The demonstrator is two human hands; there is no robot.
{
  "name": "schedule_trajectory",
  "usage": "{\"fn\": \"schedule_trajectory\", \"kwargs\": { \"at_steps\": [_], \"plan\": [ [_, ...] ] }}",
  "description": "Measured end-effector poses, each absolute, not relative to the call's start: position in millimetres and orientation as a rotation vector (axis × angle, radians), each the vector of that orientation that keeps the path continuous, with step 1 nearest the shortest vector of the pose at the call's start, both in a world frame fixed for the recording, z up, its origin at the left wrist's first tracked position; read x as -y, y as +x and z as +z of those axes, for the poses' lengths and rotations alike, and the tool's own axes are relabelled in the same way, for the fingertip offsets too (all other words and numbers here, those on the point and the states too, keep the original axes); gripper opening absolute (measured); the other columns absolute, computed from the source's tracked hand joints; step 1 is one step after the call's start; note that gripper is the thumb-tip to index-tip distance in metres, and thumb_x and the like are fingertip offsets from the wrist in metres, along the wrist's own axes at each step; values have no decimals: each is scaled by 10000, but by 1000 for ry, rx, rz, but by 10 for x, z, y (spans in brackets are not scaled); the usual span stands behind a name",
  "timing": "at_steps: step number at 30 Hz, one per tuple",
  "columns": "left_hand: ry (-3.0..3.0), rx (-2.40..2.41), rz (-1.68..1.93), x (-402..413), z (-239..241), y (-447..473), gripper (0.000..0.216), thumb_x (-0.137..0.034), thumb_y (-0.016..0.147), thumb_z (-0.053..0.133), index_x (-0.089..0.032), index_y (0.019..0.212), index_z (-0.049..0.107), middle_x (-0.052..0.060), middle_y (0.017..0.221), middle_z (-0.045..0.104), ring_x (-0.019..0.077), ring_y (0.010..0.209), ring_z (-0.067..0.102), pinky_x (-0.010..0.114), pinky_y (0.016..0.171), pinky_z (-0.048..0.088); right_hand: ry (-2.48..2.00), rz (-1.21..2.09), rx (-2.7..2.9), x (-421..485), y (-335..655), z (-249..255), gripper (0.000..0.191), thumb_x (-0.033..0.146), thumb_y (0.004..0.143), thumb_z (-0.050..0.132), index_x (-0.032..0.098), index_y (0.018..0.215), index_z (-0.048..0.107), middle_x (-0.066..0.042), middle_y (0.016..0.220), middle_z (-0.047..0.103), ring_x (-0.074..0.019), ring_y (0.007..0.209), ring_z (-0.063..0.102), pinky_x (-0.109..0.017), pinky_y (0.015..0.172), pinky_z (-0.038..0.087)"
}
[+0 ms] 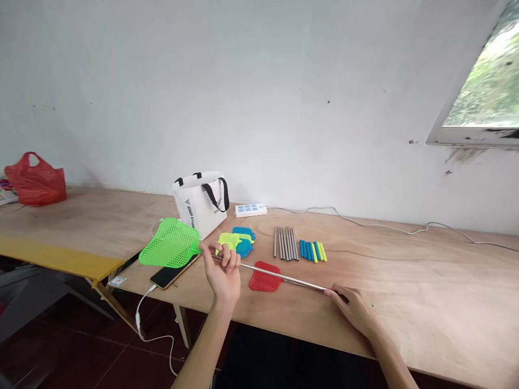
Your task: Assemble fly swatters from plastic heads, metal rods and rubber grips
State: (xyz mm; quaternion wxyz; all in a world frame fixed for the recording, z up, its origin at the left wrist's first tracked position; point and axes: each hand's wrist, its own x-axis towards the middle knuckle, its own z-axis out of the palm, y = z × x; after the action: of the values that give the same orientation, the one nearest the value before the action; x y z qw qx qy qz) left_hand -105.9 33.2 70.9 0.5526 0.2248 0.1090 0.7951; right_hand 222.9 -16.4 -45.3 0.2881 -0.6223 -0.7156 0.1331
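A green fly swatter with a long metal rod is stretched across the front of the table. My left hand pinches it where the mesh head meets the rod, at the left. At the rod's other end, my right hand is closed round it; the very end is hidden in the fingers. Below the rod lies a red swatter head; whether it has its own rod I cannot tell. Behind my left hand are yellow swatter heads and blue ones. Several metal rods lie side by side, next to blue and yellow grips.
A white bag stands at the back, beside a white power strip whose cable runs right along the wall. A phone with a charging cable lies at the table's front left edge. Far left is a red plastic bag.
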Motion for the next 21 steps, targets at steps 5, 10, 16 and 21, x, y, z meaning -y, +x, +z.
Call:
{"fn": "schedule_trajectory", "kwargs": {
  "at_steps": [5, 10, 16, 21],
  "plan": [
    [547, -258, 1914, -383, 731, -1211, 457, -465, 1082, 403, -181, 740, 510, -83, 490, 302, 59, 360, 233, 221, 403, 211, -1648, 344, 1935, 154, 2259, -461, 480, 622, 983, 422, 260, 710, 580, -10, 703, 678, -203, 653, 624, -284, 633, 420],
    [560, -255, 1938, -407, 754, -1307, 446, -446, 1084, 413, -181, 739, 510, -86, 480, 299, 62, 355, 223, 224, 394, 197, -1664, 347, 1944, 150, 2268, -468, 466, 614, 979, 433, 262, 717, 589, -9, 710, 685, -205, 668, 634, -286, 644, 423],
    [586, -254, 1922, -368, 759, -1223, 443, -488, 1056, 474, -183, 735, 498, -89, 481, 307, 58, 364, 239, 216, 403, 217, -1674, 348, 1930, 158, 2282, -482, 460, 602, 987, 425, 257, 731, 590, -16, 725, 687, -207, 677, 634, -289, 655, 421],
    [561, -255, 1921, -338, 759, -1184, 424, -459, 1059, 477, -185, 737, 497, -88, 477, 303, 58, 367, 243, 217, 403, 219, -1678, 360, 1918, 151, 2311, -513, 468, 621, 986, 408, 262, 761, 606, -27, 766, 706, -226, 715, 651, -303, 684, 447]
  ]
}}
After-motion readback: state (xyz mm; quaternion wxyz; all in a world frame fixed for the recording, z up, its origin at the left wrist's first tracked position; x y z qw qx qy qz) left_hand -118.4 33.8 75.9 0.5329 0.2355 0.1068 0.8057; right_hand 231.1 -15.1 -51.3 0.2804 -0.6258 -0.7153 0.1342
